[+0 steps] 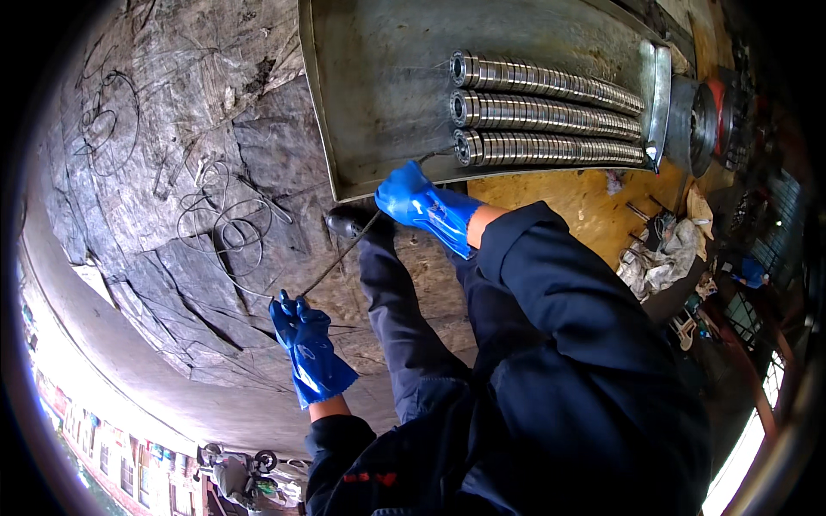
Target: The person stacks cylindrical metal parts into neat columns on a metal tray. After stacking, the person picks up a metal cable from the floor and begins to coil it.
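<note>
My left hand, in a blue rubber glove, is closed on a thin dark wire low at the left. The wire slants up to my right hand, also blue-gloved and closed on it at the near rim of a metal tray. Past my right fingers a short length runs toward the end of the nearest row of shiny steel bearings. Two more rows, a middle row and a far row, lie side by side with it in the tray.
Loose coils of wire lie on the worn, dark floor covering at the left. My shoe is beside the tray's corner. Crumpled plastic sheeting lies at the right, and a parked motorbike stands at the lower left.
</note>
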Motion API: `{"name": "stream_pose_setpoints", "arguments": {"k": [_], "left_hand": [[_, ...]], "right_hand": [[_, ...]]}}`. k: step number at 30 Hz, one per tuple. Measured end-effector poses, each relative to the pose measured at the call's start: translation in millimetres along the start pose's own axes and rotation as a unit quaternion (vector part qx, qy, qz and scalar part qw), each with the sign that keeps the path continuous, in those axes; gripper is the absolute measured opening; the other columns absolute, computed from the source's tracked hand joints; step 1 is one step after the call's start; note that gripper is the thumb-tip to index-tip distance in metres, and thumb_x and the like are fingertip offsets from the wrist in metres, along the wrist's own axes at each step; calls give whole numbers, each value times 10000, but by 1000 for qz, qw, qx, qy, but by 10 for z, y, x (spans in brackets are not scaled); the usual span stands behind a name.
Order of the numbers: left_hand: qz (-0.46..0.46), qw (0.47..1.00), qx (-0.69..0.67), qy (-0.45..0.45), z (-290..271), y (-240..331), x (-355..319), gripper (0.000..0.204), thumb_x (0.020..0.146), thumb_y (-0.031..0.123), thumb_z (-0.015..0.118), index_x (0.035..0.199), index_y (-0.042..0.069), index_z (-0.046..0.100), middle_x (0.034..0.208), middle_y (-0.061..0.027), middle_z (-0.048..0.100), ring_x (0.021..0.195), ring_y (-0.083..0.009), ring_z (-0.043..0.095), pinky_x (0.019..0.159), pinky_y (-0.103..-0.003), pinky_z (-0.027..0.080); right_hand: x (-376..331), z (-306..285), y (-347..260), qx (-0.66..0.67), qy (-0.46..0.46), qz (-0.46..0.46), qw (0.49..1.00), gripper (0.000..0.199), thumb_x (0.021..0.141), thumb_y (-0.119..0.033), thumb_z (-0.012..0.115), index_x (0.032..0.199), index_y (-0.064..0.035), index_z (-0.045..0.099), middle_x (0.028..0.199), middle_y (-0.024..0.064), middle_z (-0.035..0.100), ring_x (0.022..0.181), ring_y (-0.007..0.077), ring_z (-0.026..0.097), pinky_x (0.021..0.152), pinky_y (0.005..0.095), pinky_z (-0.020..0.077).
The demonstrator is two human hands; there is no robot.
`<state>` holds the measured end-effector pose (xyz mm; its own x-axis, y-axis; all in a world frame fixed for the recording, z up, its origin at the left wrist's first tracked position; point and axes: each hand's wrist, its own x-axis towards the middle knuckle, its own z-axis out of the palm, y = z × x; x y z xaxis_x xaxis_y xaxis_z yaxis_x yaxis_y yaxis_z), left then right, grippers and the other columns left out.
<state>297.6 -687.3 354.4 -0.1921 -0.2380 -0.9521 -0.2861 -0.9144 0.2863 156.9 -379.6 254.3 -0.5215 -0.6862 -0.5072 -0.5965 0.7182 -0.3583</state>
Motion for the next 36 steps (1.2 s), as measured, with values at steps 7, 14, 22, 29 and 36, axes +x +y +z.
{"name": "stream_pose_setpoints", "arguments": {"k": [7, 14, 22, 29, 36], "left_hand": [[-19, 999, 23, 19, -228, -93, 224, 263, 1010, 418, 688, 1146, 195, 721, 806, 104, 706, 698, -80, 626, 554, -231, 420], [-23, 999, 15, 23, -393, -280, 549, 329, 1032, 394, 674, 1261, 159, 696, 932, -2, 745, 783, -102, 664, 622, -251, 459], [45, 997, 14, 53, -226, -219, 1183, 315, 1098, 243, 575, 1363, 82, 624, 1161, 39, 704, 999, -100, 661, 722, -231, 504], [134, 989, 61, 22, -178, -329, 1696, 388, 1059, 209, 590, 1428, 90, 570, 1308, -7, 664, 1137, -148, 631, 732, -246, 487], [101, 993, 53, 43, 99, -373, 1768, 366, 1011, 448, 678, 1227, 154, 699, 1023, 37, 740, 969, -155, 641, 640, -271, 455]], "right_hand": [[312, 232, -57, -58, -117, -4, 991, 188, 810, -183, 692, 927, -193, 839, 921, 43, 804, 837, 290, 763, 566, 476, 479], [429, 764, 9, -76, -167, 14, 983, 164, 791, -197, 698, 869, -189, 842, 857, 46, 791, 767, 293, 727, 514, 480, 409], [1115, 1056, 84, -75, -150, 32, 985, 162, 780, -177, 719, 880, -180, 847, 847, 38, 792, 746, 250, 726, 517, 469, 419], [1662, 1141, 223, -91, -171, 83, 977, 195, 906, -243, 691, 1015, -190, 843, 1040, 42, 805, 929, 269, 748, 670, 489, 526], [1298, 1359, 404, 55, -152, 171, 972, 205, 875, -213, 651, 966, -191, 834, 997, 84, 802, 923, 297, 765, 659, 498, 522]]}}
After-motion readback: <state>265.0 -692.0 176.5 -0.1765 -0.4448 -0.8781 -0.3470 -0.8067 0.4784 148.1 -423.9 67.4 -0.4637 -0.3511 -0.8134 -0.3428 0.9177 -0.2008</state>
